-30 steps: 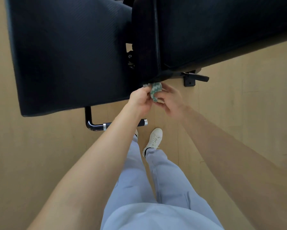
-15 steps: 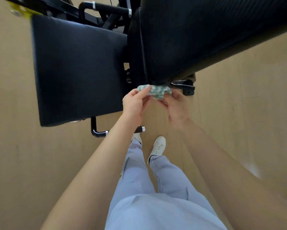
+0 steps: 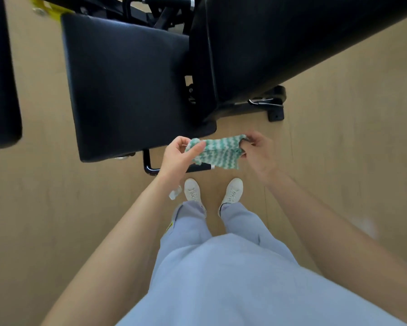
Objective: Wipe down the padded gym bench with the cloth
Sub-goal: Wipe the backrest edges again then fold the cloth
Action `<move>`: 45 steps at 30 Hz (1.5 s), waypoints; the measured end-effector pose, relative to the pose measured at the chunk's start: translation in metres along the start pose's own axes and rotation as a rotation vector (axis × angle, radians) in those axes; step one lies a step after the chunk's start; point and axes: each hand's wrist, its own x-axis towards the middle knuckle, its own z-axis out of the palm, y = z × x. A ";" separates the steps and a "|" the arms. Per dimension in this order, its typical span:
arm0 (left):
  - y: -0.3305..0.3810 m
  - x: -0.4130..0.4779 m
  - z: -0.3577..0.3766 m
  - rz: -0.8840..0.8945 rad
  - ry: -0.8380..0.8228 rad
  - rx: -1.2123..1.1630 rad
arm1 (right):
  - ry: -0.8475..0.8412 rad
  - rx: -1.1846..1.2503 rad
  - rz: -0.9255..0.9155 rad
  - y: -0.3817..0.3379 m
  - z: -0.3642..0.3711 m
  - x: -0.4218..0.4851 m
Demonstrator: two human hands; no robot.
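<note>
Our left hand (image 3: 177, 154) pinches 1 end of the green-and-white cloth (image 3: 215, 150) between thumb and fingertips, and our right hand (image 3: 256, 147) grips the other end in closed fingers — the cloth hangs spread between them, just clear of the padded gym bench (image 3: 127, 85). We judge the step is readying a flat face, so we should keep it taut and fold evenly. The seat's near edge sits just beyond our hands, with open floor (image 3: 339, 137) to the right for moving.

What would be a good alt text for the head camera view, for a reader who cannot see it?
A person's left hand and right hand stretch a green and white striped cloth between them, in front of a black padded gym bench. Below are light blue trousers, white shoes and a wooden floor.
</note>
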 end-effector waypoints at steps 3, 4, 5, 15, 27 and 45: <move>-0.026 0.000 -0.021 -0.056 -0.073 0.102 | 0.006 -0.135 0.042 0.019 0.012 -0.004; -0.035 0.002 -0.028 -0.063 -0.075 0.161 | 0.005 -0.171 0.044 0.024 0.017 -0.007; -0.044 0.005 -0.037 -0.069 -0.059 0.213 | 0.007 -0.216 0.031 0.029 0.023 -0.007; -0.095 0.043 -0.077 0.247 0.263 0.635 | 0.019 -0.343 -0.116 0.054 0.091 0.007; -0.155 0.062 -0.082 0.426 0.046 1.102 | -0.132 -0.902 -0.111 0.123 0.117 0.007; -0.145 0.074 -0.070 0.256 -0.191 1.250 | -0.372 -0.987 -0.112 0.099 0.136 0.000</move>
